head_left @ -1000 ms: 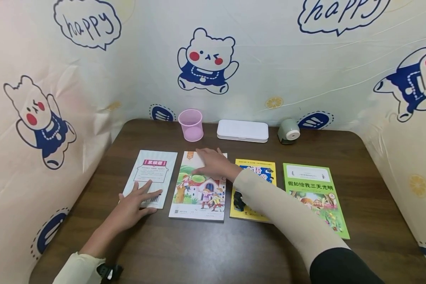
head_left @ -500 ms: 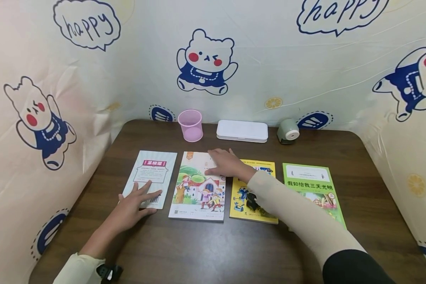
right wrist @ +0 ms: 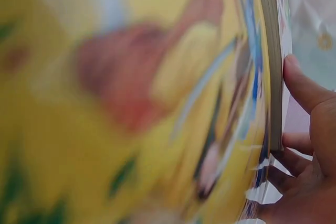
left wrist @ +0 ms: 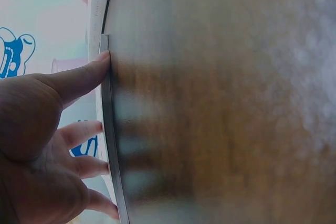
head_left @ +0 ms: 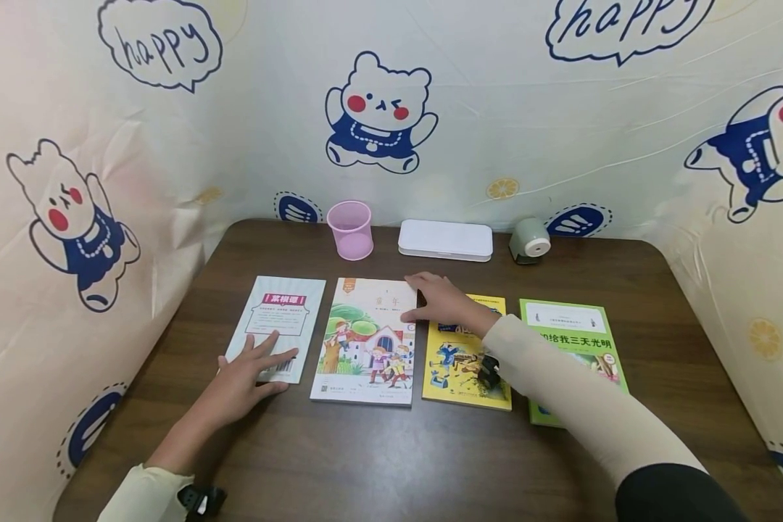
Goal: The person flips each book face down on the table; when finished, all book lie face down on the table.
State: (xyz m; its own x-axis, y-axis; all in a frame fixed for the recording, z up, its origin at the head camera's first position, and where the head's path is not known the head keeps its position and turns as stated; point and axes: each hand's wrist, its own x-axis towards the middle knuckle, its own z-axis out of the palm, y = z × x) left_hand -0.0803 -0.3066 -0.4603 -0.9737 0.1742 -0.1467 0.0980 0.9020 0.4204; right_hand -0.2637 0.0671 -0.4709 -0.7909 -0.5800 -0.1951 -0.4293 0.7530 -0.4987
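Lying on the light blue book [head_left: 274,301] at the left of the row, my left hand [head_left: 238,388] has its fingers spread over the lower part of the cover. The left wrist view shows the thumb and fingertips against the book's thin edge [left wrist: 108,114]. My right hand [head_left: 446,301] reaches to the upper right corner of the white illustrated book [head_left: 365,362], thumb and fingers apart around that corner. Its palm and wrist cover the top of the yellow book [head_left: 453,362]. Seen from the right wrist, the thumb [right wrist: 302,80] touches the white book's cover side.
A green book [head_left: 577,315] lies at the right, partly under the right sleeve [head_left: 574,391]. Along the back of the brown table [head_left: 365,464] stand a pink cup [head_left: 351,233], a flat white case [head_left: 445,241] and a small grey-green object [head_left: 531,241]. A printed cloth hangs behind.
My right hand has slid rightward across the top of the white illustrated book to its right corner, uncovering more of the cover. The left hand and the books have stayed put.
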